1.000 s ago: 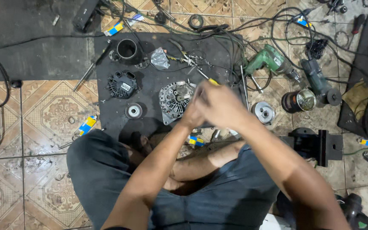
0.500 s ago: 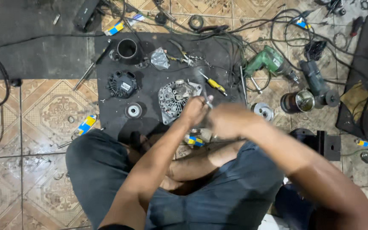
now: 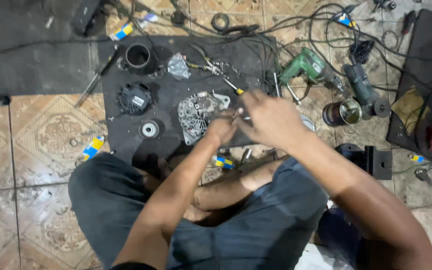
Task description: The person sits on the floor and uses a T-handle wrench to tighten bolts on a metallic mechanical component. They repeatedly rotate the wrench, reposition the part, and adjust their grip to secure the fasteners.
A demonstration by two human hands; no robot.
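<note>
Hands (image 3: 256,122) lower, perhaps nearer alternator (image 3: 198,112).

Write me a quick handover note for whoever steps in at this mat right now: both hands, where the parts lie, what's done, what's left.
Left hand: closed on a small part at the edge of the grey alternator housing; what it grips is too small to tell.
Right hand: beside the left, fingers meeting it over the same spot.
Parts on the black mat: black finned cover, small pulley, black ring, yellow-handled screwdriver.
Off the mat: green drill, open tin.
Done: the alternator is apart, its pieces laid out.
Left: the housing is still being worked on by hand; loose parts unfitted.
</note>
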